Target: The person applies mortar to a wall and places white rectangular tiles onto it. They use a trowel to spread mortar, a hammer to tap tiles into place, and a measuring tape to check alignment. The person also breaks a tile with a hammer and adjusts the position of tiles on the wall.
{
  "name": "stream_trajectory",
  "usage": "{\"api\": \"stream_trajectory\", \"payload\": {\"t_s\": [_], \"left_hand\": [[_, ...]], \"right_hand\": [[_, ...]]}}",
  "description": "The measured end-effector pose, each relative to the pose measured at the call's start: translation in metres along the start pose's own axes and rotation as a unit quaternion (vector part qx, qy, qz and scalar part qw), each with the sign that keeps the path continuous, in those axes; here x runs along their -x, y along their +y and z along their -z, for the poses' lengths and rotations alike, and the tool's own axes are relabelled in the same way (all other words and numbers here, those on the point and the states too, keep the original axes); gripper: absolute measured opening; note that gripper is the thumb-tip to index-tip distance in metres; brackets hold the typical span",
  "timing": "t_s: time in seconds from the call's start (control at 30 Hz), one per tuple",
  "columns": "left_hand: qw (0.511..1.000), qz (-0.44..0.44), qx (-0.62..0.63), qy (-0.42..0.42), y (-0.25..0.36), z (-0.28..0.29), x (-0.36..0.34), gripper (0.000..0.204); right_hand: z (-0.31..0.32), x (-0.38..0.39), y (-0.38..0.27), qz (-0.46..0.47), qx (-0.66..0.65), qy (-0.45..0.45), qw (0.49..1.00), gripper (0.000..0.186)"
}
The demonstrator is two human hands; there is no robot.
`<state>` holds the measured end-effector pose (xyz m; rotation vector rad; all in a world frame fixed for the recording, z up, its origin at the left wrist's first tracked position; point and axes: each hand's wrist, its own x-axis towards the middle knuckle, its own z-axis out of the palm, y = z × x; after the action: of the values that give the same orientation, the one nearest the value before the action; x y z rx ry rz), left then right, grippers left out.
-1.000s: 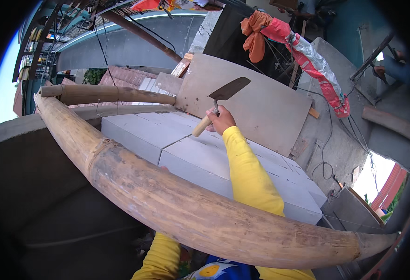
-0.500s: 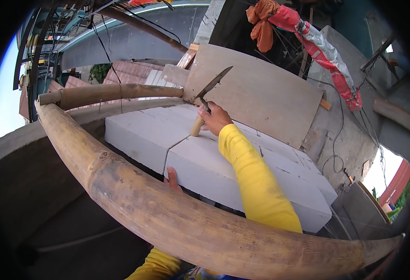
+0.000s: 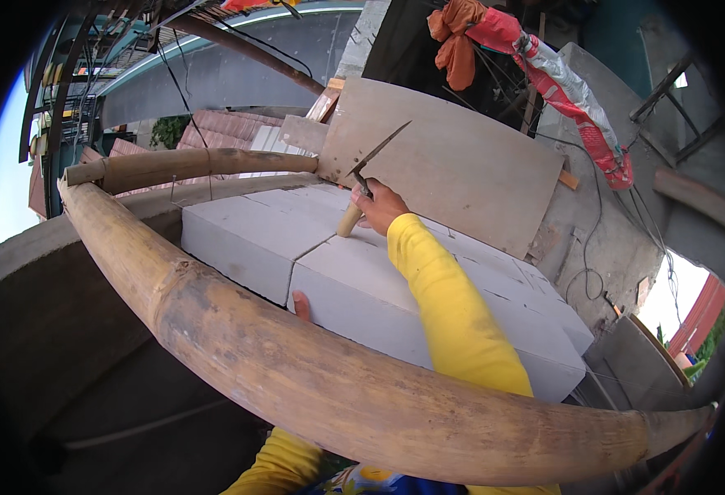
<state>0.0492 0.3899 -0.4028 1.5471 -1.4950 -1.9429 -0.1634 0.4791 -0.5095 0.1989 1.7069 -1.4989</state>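
Note:
White rectangular blocks (image 3: 248,229) lie side by side beyond a thick bamboo pole (image 3: 354,388). My right hand (image 3: 383,206), in a yellow sleeve, is closed round the wooden handle (image 3: 347,223) of a trowel, with the blade (image 3: 379,147) raised and edge-on and the handle's end at the block tops. Fingertips of my left hand (image 3: 301,307) show just over the bamboo, stretched up against the front face of a near block; the rest of that hand is hidden behind the pole.
A second bamboo pole (image 3: 172,169) crosses at the back left over a concrete edge (image 3: 7,247). A large board (image 3: 445,165) stands behind the blocks. Red and silver sacking (image 3: 569,99) hangs at the upper right above loose cables (image 3: 593,280). Corrugated roofing (image 3: 230,128) shows beyond.
The trowel blade has turned from flat to edge-on as my right hand shifted slightly left. My left fingertips have appeared above the bamboo. A person at the upper right has left view.

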Motion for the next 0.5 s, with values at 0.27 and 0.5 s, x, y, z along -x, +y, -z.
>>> {"api": "stream_trajectory", "payload": {"t_s": [0.27,0.5], "left_hand": [[0.998,-0.052,0.032,0.031,-0.056,0.036,-0.032,0.066],[0.991,-0.116,-0.003,0.073,-0.019,0.009,-0.027,0.070]], "right_hand": [[0.056,0.005,-0.031,0.049,0.151,0.179,0.971,0.051],[0.127,0.100,-0.061,0.086,-0.038,0.172,0.981,0.045]]}}
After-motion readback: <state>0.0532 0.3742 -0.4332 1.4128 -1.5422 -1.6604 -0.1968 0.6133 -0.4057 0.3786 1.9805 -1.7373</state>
